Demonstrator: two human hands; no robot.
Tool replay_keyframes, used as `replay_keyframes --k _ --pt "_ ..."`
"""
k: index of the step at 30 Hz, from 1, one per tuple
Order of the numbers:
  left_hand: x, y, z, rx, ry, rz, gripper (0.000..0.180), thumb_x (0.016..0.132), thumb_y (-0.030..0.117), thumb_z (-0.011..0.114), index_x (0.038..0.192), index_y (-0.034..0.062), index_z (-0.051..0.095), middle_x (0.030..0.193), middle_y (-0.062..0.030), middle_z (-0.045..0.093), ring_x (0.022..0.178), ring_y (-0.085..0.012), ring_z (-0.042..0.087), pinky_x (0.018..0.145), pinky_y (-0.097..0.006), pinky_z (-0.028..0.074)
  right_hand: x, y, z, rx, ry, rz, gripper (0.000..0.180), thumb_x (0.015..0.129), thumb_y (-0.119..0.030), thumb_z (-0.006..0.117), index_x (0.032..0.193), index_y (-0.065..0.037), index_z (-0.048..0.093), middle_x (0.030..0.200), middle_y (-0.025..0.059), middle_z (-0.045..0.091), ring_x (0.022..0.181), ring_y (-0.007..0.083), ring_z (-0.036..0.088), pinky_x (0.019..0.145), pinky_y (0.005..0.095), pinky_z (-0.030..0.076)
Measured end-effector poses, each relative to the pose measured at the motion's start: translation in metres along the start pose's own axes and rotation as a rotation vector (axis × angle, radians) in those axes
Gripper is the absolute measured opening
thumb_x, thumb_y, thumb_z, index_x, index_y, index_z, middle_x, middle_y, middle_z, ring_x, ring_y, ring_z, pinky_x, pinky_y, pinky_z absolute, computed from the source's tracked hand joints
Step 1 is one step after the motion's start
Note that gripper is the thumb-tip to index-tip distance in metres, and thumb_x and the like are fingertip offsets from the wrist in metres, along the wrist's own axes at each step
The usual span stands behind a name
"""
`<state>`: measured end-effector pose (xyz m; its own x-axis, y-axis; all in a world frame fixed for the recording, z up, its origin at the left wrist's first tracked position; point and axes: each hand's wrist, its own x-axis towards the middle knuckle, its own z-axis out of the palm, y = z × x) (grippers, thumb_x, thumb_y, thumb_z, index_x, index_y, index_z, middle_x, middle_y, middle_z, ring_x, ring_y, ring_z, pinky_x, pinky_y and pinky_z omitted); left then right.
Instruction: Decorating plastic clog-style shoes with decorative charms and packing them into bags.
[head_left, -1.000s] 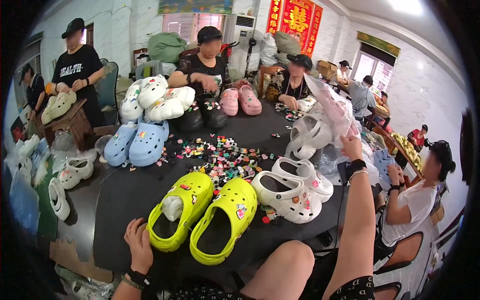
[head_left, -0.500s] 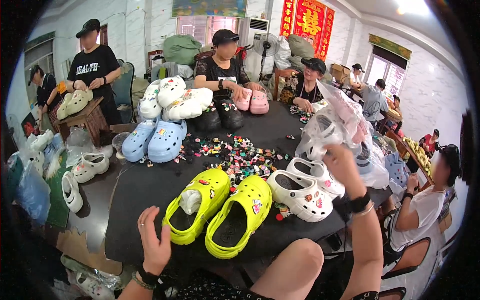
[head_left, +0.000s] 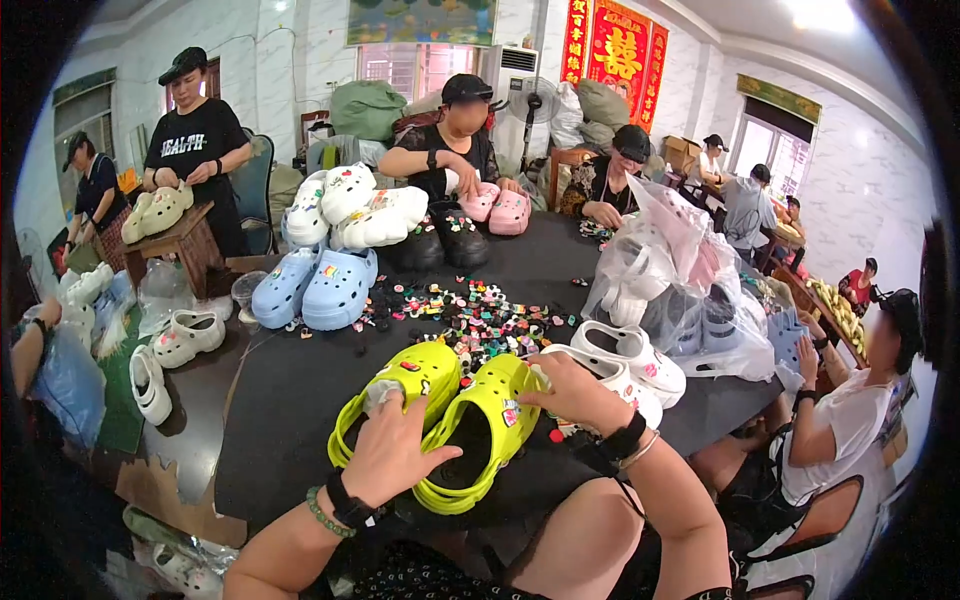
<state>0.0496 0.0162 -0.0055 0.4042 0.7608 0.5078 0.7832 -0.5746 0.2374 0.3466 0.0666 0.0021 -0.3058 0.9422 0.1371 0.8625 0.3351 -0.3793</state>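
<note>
left hand: Our left hand (head_left: 392, 452) has come down from the near table edge, where it hovered free a moment ago; it now lies on the heel of the left yellow clog (head_left: 398, 392), fingers spread over the strap end and not pinching anything we can see.
right hand: Our right hand (head_left: 578, 394) has swung in from far right, where it was raised by the bags; it now rests on the toe of the right yellow clog (head_left: 480, 425), fingers curled over the upper. Whether a charm sits under the fingertips we cannot tell.
clogs: The yellow pair lies side by side at the near edge of the black table (head_left: 290, 400), toes pointing far, charms already on both uppers.
meaning: We judge that both hands have moved from reaching to working on the pair itself.
charms: A loose pile of charms (head_left: 478, 318) is just beyond the pair, mid-table.
right of pair: White clogs (head_left: 632, 360) touch the right clog; clear bags (head_left: 670, 290) of shoes stand farther right.
far left: Blue clogs (head_left: 315, 288).
</note>
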Motion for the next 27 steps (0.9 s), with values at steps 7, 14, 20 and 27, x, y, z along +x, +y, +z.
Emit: replay_keyframes --k 7,14,20,27 --pt "0.008 -0.001 0.013 -0.179 -0.072 -0.036 0.025 0.072 0.010 0.076 0.089 -0.0005 0.062 0.097 -0.0259 0.050 0.090 -0.0437 0.056 0.077 -0.048 0.047 -0.008 0.001 0.018 0.076 0.075 0.014 0.064 0.088 -0.037 0.069 0.134 0.000 0.045 0.124 0.0248 0.051 0.113 0.0380 0.055 0.094 0.0403 0.047" --pt "-0.002 -0.058 -0.017 -0.236 -0.085 0.156 0.018 0.069 0.004 0.072 0.085 0.0002 0.064 0.091 -0.0172 0.054 0.087 -0.0387 0.058 0.074 -0.046 0.047 -0.024 -0.052 0.005 0.117 -0.201 -0.063 0.066 0.084 -0.036 0.072 0.128 0.006 0.044 0.120 0.0275 0.054 0.111 0.0420 0.056 0.093 0.0445 0.047" --pt "-0.027 -0.126 -0.054 -0.077 -0.179 0.110 0.020 0.069 -0.002 0.065 0.090 -0.0019 0.064 0.098 -0.0177 0.061 0.092 -0.0384 0.059 0.078 -0.044 0.048 -0.022 -0.072 -0.008 0.152 -0.433 -0.336 0.046 0.086 -0.029 0.070 0.120 0.000 0.059 0.114 0.0191 0.064 0.110 0.0356 0.059 0.094 0.0420 0.047" --pt "-0.046 -0.123 -0.034 0.045 -0.034 -0.026 0.035 0.074 -0.008 0.059 0.108 -0.0005 0.059 0.130 -0.0243 0.051 0.120 -0.0423 0.050 0.103 -0.045 0.041 0.028 -0.073 -0.055 0.024 -0.033 -0.328 0.034 0.082 -0.021 0.073 0.108 0.000 0.065 0.093 0.0184 0.068 0.084 0.0325 0.067 0.075 0.0398 0.052"
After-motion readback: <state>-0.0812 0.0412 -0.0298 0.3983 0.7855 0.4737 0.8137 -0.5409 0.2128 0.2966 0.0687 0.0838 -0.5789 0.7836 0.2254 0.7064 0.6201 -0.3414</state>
